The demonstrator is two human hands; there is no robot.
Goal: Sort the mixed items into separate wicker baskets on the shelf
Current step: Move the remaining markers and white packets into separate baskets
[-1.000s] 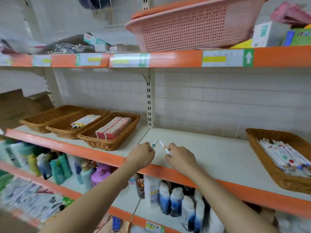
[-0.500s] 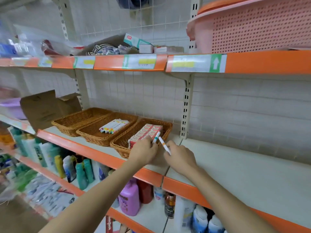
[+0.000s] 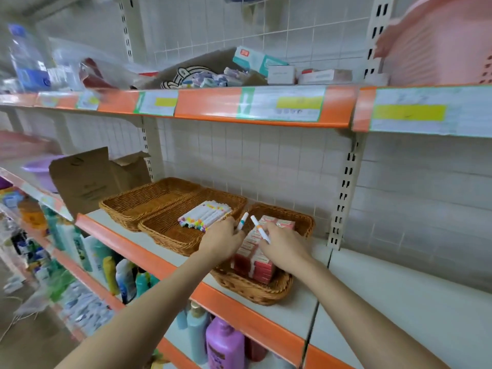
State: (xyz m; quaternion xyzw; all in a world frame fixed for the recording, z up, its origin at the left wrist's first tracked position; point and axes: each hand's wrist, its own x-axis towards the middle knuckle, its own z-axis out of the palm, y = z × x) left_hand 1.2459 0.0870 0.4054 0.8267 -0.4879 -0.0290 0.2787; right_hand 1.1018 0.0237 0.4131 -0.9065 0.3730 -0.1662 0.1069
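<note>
- The left hand [image 3: 222, 239] has its grip curled round a white marker with a teal band [image 3: 242, 221], tip pointing up.
- The right hand [image 3: 282, 245] pinches a second white marker with an orange band [image 3: 260, 229], tilted up and to the left.
- Both markers hover over the seam between the middle wicker basket [image 3: 170, 230] and the right wicker basket [image 3: 255, 288].
- The middle basket holds a row of white markers with coloured caps [image 3: 203, 215]; the right one holds stacked red-and-white boxes [image 3: 255, 259].
- A left wicker basket [image 3: 141, 199] touches the middle one (its contents cannot be made out).
- All three sit on a white shelf with an orange edge [image 3: 239, 312], backed by a white tiled wall [image 3: 266, 161].
- A cardboard box [image 3: 85, 179] stands to the left; bottles [image 3: 223, 344] fill the shelf below; a pink plastic basket [image 3: 447, 41] rests on the shelf above.
</note>
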